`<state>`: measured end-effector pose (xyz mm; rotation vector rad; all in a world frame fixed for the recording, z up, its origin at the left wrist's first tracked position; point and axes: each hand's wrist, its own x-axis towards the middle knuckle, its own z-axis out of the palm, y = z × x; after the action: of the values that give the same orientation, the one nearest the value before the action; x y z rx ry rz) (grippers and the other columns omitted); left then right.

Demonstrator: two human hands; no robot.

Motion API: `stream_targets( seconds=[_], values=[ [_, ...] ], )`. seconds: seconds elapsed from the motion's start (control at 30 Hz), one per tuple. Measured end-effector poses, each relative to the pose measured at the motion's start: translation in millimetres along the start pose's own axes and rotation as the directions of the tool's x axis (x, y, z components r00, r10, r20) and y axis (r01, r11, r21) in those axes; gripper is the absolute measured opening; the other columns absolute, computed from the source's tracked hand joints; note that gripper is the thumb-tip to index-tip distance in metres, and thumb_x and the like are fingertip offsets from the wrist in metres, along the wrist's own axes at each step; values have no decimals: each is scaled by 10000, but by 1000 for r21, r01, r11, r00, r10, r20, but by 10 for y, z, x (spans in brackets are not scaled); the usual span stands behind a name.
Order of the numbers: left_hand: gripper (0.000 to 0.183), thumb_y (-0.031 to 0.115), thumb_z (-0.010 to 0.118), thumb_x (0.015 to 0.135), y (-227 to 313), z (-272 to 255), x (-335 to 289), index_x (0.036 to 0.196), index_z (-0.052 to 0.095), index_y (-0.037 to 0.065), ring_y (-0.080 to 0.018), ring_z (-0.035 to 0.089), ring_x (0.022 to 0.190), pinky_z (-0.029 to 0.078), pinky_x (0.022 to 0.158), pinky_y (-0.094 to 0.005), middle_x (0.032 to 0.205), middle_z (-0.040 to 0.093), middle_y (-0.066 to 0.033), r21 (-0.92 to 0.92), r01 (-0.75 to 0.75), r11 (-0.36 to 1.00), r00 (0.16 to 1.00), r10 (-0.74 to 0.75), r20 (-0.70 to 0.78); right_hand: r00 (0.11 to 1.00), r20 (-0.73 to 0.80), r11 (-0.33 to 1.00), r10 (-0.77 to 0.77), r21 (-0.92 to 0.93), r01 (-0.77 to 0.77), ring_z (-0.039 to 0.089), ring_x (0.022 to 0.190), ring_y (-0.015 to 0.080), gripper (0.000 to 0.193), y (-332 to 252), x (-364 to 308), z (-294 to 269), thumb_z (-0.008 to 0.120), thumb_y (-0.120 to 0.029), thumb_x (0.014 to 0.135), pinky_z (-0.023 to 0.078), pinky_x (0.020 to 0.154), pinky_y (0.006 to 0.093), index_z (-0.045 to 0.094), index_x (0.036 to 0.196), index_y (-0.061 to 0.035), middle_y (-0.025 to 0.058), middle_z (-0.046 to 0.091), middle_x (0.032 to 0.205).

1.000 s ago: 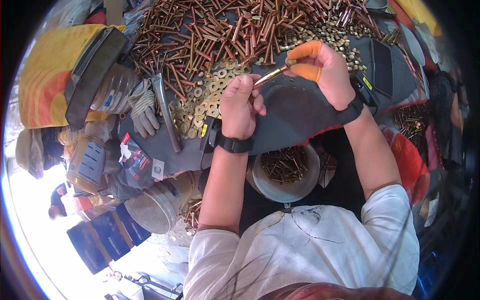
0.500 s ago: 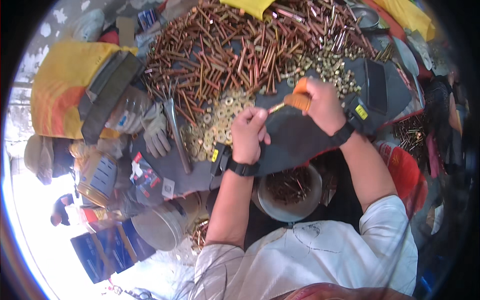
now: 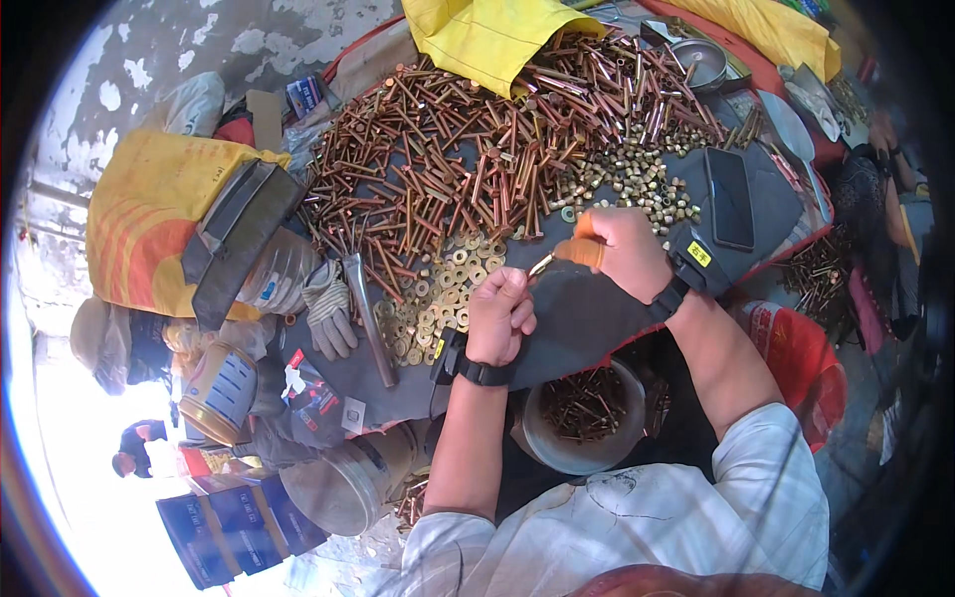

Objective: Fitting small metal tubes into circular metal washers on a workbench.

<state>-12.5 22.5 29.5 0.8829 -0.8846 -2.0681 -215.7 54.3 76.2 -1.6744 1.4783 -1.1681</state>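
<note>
Pinching a slim metal bolt (image 3: 540,266) between two hands, a person works above the dark-covered desk (image 3: 587,313), the loose washers (image 3: 450,294) just beside the left hand (image 3: 500,316) and the heap of bolts (image 3: 487,164) beyond. The left hand's bare thumb and forefinger close on the lower-left end; the right hand (image 3: 629,247) grips the opposite end with fingers in orange finger covers (image 3: 579,252). Only a short, bright length shows between them, and its fittings are too small and too covered to tell for certain.

Good work here probably calls for a steady left pinch and a light, rolling touch from the covered fingertips, with both ends kept in one line so that any part on the shank sits square rather than cocked. Staying above the desk seems wise as well: a slipped piece would land on the cover rather than in the bucket (image 3: 641,428) of fasteners below its edge.

Compared with the frame from one second ago, the hands stand closer together and far less of the bolt is exposed; the orange-covered fingers, parted then, now fold around its end. The view has shifted too, revealing much more of the yellow sheet (image 3: 482,40) draped at the heap's far side.
</note>
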Motion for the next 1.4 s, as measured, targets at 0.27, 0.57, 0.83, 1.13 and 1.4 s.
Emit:
stream_targets(
  seconds=[0.27, 0.57, 0.83, 1.13, 1.4],
  values=[
    [234, 261, 604, 894, 12, -51, 3, 887, 543, 35, -41, 329, 455, 310, 408, -200, 613, 385, 47, -21, -47, 999, 998, 46, -48, 984, -34, 969, 172, 185, -163, 539, 547, 70, 135, -89, 11, 115, 700, -71, 786, 425, 488, 206, 609, 845, 10, 20, 572, 662],
    [225, 245, 595, 899, -28, -79, 14, 853, 550, 30, -44, 347, 443, 348, 409, -203, 614, 423, 43, -80, -5, 997, 999, 9, 50, 999, 42, 960, 0, 280, -12, 600, 664, 100, 217, 39, 8, 59, 680, 24, 751, 483, 619, 228, 618, 958, 0, 59, 633, 833],
    [214, 235, 588, 903, 2, -46, 13, 855, 551, 30, -42, 355, 452, 353, 422, -201, 626, 444, 39, -46, -28, 999, 999, 28, 16, 986, -149, 986, -69, 138, 90, 579, 640, 85, 142, -131, 9, 100, 679, -143, 802, 436, 574, 227, 610, 803, -19, 29, 602, 693],
    [223, 251, 588, 904, 39, -52, -4, 862, 544, 36, -46, 360, 472, 358, 433, -205, 658, 456, 31, -53, -54, 997, 998, 56, 31, 998, 10, 959, -66, 278, 60, 597, 840, 110, 288, 49, 35, 31, 689, -68, 771, 474, 738, 248, 608, 1045, -35, 39, 615, 923],
    [192, 233, 592, 900, 22, -28, -2, 846, 537, 58, -51, 368, 476, 371, 435, -211, 712, 490, 15, -41, -43, 998, 999, 44, 22, 990, 117, 971, -77, 235, 48, 577, 966, 132, 335, 217, -11, -39, 696, -67, 756, 457, 817, 269, 607, 1078, -42, 34, 614, 1006]
  ],
)
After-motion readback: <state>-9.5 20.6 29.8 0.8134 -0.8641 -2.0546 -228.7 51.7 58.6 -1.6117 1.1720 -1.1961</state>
